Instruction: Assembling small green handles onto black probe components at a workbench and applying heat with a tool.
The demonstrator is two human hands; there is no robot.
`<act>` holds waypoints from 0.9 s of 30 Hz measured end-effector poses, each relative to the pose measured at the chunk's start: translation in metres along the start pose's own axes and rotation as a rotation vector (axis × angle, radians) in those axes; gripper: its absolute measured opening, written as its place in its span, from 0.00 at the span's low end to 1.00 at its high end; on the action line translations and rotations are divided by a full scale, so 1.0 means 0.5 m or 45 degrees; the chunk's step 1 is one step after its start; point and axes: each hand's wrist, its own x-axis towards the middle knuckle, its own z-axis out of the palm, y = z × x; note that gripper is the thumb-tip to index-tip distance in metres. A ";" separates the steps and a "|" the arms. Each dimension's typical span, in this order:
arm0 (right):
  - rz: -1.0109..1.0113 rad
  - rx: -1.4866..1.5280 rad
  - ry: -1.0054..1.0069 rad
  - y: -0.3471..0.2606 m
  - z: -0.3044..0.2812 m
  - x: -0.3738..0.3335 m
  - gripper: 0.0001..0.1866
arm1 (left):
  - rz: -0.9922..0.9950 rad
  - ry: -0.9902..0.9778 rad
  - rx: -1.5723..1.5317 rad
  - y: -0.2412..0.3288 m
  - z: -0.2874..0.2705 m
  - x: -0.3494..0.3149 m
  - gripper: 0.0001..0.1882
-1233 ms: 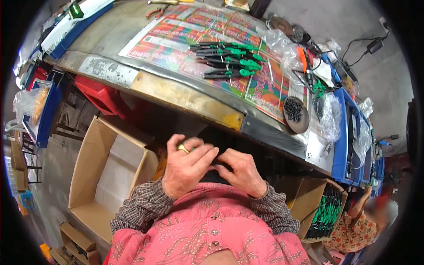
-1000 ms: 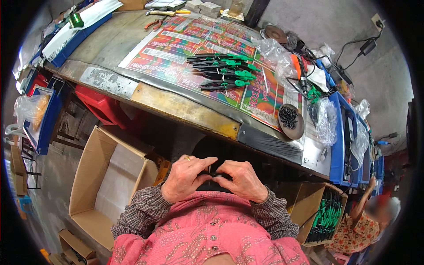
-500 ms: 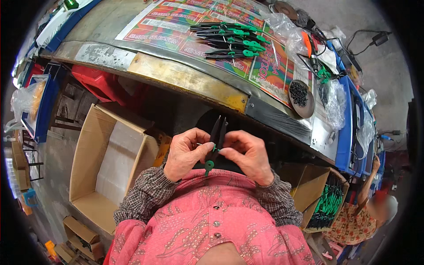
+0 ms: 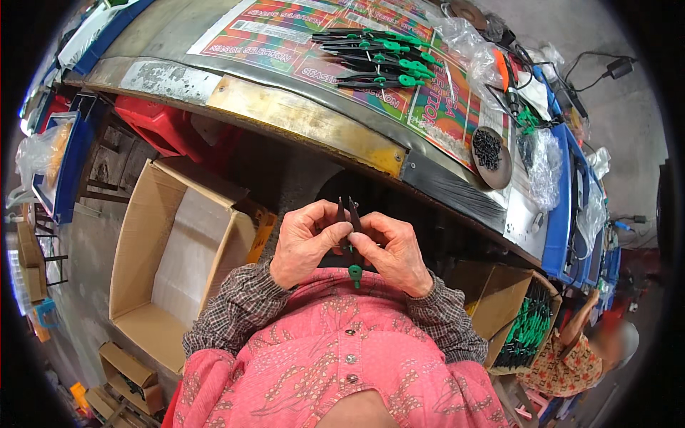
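Between my two hands, in front of my chest, is a black two-legged compass-like tool (image 4: 355, 272) with a round green head. Its pointed legs face up and away, their tips metal-coloured; the head hangs toward me. My left hand (image 4: 301, 246) is closed on one leg, thumb and fingers pinching it. My right hand (image 4: 394, 251) pinches the other leg, its thumb close to the left thumb. The fingers hide the middle of the tool. Beyond, on the table, lies a stack of similar black-and-green tools (image 4: 401, 65) with thin white rods across them.
The table's metal edge (image 4: 314, 128) runs before me. A dish (image 4: 497, 175) of small black parts, an orange-handled tool (image 4: 501, 68) and plastic bags lie right. Cardboard boxes stand left (image 4: 187, 242) and right (image 4: 477, 289), the right one holding similar tools. Another person (image 4: 567, 360) is at far right.
My hands have come closer together and moved up the legs. The tool's green head has shifted slightly right, and the legs now lean less to the right.
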 end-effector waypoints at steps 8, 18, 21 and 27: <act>0.032 0.073 0.066 0.000 -0.008 0.002 0.05 | 0.034 0.030 -0.028 -0.006 0.000 0.001 0.06; -0.001 0.128 0.099 0.001 -0.003 0.005 0.05 | 0.009 0.070 -0.161 -0.010 -0.004 0.001 0.06; -0.054 0.074 0.135 0.005 0.004 0.005 0.03 | -0.009 0.092 -0.215 -0.006 0.002 -0.001 0.05; -0.064 -0.001 0.105 -0.018 0.000 0.022 0.05 | 0.027 0.055 -0.302 -0.007 -0.012 0.004 0.05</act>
